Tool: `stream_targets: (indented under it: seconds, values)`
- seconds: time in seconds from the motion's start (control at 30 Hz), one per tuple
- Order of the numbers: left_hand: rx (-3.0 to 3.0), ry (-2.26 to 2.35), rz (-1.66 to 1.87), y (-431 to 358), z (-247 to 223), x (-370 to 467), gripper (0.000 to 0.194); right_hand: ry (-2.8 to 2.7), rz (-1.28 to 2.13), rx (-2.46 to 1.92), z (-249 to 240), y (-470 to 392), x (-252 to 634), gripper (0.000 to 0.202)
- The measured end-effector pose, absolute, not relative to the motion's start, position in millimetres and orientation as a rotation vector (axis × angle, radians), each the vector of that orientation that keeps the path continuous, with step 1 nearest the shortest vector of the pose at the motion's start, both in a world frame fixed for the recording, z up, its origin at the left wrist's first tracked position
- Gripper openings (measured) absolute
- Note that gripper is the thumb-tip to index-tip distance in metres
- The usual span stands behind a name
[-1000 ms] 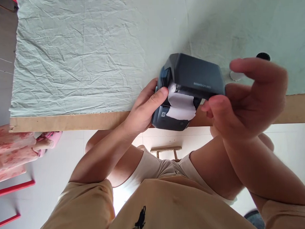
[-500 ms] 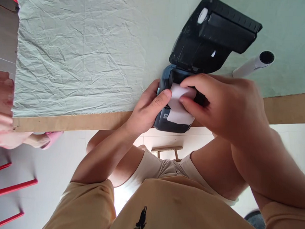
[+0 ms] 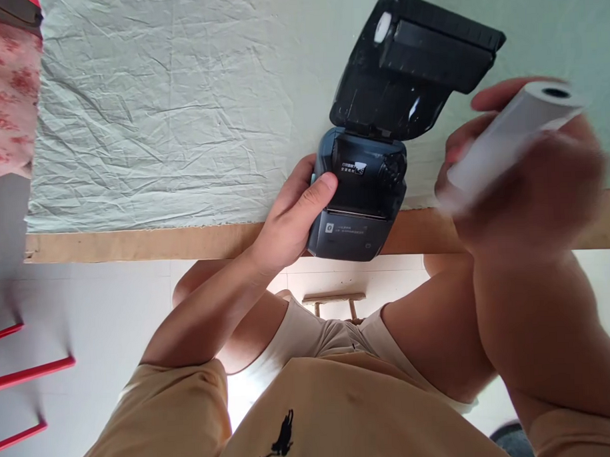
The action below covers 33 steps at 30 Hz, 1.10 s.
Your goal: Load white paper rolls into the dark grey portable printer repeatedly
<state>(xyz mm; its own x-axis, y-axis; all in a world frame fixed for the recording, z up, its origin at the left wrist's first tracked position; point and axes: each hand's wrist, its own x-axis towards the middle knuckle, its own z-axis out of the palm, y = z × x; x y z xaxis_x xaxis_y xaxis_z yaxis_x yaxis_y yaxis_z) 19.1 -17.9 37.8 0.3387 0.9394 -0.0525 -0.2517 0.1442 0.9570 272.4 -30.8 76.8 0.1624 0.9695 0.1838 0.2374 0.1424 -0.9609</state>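
Dark printer [image 3: 353, 239] at the table's [image 3: 135, 245] near edge, lid [image 3: 410, 78] swung open over the pale green cloth [image 3: 171, 120]; left hand [image 3: 292, 222] grips its side, thumb on the rim; right hand [image 3: 536, 187], blurred, grasps a white roll [image 3: 504, 138], tilted, apart from the printer, to its right.

"打印" lbl [image 3: 353, 168] in prtr [image 3: 359, 200], rest illeg
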Motion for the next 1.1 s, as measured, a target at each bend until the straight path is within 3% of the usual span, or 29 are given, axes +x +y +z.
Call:
stream_targets:
  seconds: [0.13, 0.3, 0.5, 0.6, 0.7, 0.77, 0.87, 1.0, 1.1]
  values:
    - [1.075, 0.819, 0.985, -17.7, 38.2, 18.3, 0.07, -1.415, 0.574, -1.344, 51.0, -20.9, 283.1, 0.044]
    - [1.085, 0.829, 0.968, -17.2, 38.0, 19.2, 0.078, -1.849, 0.187, -1.372, 40.5, -23.9, 303.6, 0.026]
    - [1.075, 0.787, 0.979, -17.9, 38.5, 15.6, 0.058, -1.943, 0.177, -1.45, 30.6, -25.4, 310.1, 0.049]
    - [1.072, 0.788, 0.948, -18.2, 36.4, 13.5, 0.063, -1.911, 0.056, -1.363, 36.4, -33.1, 296.2, 0.057]
    - [1.085, 0.81, 0.944, -18.2, 34.0, 12.8, 0.078, -1.803, -0.092, -1.275, 40.0, -34.1, 293.3, 0.048]
    - [1.093, 0.809, 0.952, -17.9, 33.2, 12.9, 0.076, -1.728, -0.207, -1.177, 36.5, -27.1, 305.4, 0.041]
    - [1.108, 0.775, 0.985, -16.1, 33.1, 13.6, 0.062, -1.547, -0.529, -1.046, 27.1, -13.8, 336.1, 0.065]
    - [1.127, 0.749, 1.04, -12.6, 33.6, 16.3, 0.062, -1.633, -0.265, -1.406, 22.4, -13.3, 366.1, 0.063]
    - [1.109, 0.734, 1.053, -10.6, 33.1, 18.5, 0.058, -1.743, -0.043, -1.59, 19.2, -16.3, 376.7, 0.079]
